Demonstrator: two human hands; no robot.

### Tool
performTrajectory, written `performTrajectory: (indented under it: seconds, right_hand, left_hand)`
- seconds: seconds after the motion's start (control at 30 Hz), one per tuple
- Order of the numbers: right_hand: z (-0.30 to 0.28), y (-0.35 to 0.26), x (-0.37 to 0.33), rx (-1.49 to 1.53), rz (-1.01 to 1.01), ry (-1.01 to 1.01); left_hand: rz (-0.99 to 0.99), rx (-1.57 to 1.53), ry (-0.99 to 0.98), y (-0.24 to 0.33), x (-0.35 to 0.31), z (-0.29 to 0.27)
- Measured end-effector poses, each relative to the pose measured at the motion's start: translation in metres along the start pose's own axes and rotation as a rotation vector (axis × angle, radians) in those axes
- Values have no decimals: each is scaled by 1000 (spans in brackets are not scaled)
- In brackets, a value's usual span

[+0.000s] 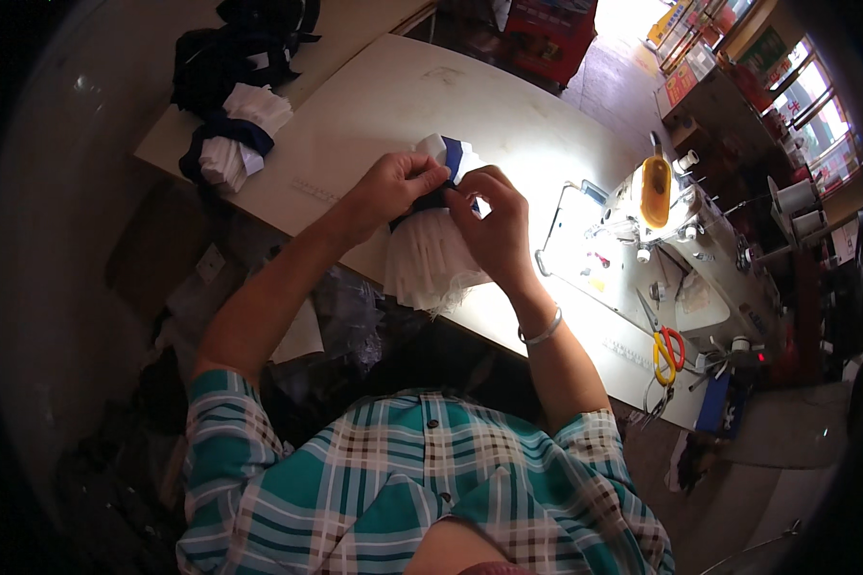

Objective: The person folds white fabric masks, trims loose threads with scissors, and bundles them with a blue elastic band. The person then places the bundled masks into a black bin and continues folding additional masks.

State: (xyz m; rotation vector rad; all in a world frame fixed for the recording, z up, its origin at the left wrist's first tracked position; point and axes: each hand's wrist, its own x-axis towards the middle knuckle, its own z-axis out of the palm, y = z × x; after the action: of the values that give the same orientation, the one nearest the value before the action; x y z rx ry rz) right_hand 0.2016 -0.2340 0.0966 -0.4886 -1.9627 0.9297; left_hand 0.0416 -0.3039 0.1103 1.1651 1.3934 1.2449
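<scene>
A bundle of white cloth pieces (430,257) lies on the table in front of me, its loose lower ends fanned over the near edge. Around its middle runs a dark blue cloth strip (454,153). My left hand (390,192) is closed, thumb and forefinger pinching the strip on top of the bundle. From the other side my right hand (496,225) pinches the strip too, its fingers curled close to the left fingertips. The exact spot between the fingertips is partly hidden by the fingers.
A similar white bundle (251,110) with a dark blue band and a heap of dark cloth (201,72) lie at the far left. To the right stand a sewing machine (724,254), with a yellow object (655,192) on it, and red-and-yellow-handled scissors (664,356).
</scene>
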Motion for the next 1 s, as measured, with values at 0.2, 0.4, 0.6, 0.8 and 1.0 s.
performTrajectory:
  seconds: [0.2,0.4,0.6,0.8,1.0]
  right_hand:
    - [-24,-13,3,574,582,-193]
    - [-60,31,-39,390,659,-286]
    - [-64,36,-40,614,651,-318]
    - [-56,59,-19,190,906,-293]
    - [-49,16,-30,197,699,-634]
  left_hand:
    - [32,141,117,-4,0,2]
    - [291,290,407,-51,6,-19]
    - [278,319,458,-55,-5,-22]
    - [-71,194,390,-71,-44,7]
    - [56,199,363,-83,-81,33]
